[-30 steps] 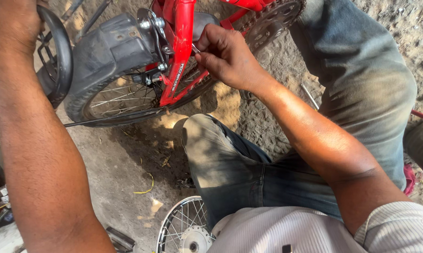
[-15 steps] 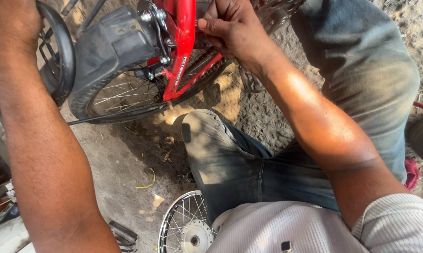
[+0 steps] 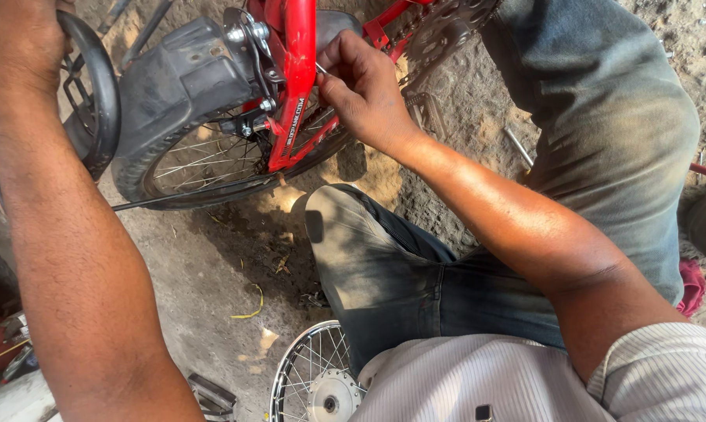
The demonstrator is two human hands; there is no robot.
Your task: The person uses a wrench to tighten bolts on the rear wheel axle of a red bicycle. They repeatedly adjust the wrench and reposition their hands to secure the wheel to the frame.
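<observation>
Fingers [image 3: 339,69] of the right hand [image 3: 365,94] are bunched together, pinching a small, thin metal part against the red painted steel bicycle frame tube [image 3: 300,74]; the part is too small to identify. Left hand [image 3: 17,39] sits at the top left corner, well to the left of the frame tube, closed over the edge of a black round rubber-rimmed object [image 3: 95,101]; its fingertips are out of view, so grip detail cannot be told.

Landmark: red frame tube.

- Blue denim trouser legs [image 3: 595,125]: right of and below the tube, knees bent, dusty.
- Spoked bicycle wheel with black tyre [image 3: 204,168]: directly behind and below the tube, the tube crossing in front of it.
- Grey-black plastic mudguard [image 3: 181,82]: just left of the tube, touching the tyre top.
- Toothed metal chainring [image 3: 447,27]: upper right of the tube, partly cut off by the picture edge.
- Loose chrome spoked wheel with hub [image 3: 314,383]: far below the tube, lying flat on the dirt ground [image 3: 204,266].
- Silver brake bracket with bolts [image 3: 247,39]: touching the tube's left side.
- Metal rod [image 3: 519,147]: on the ground, right of the tube, beside the knee.
</observation>
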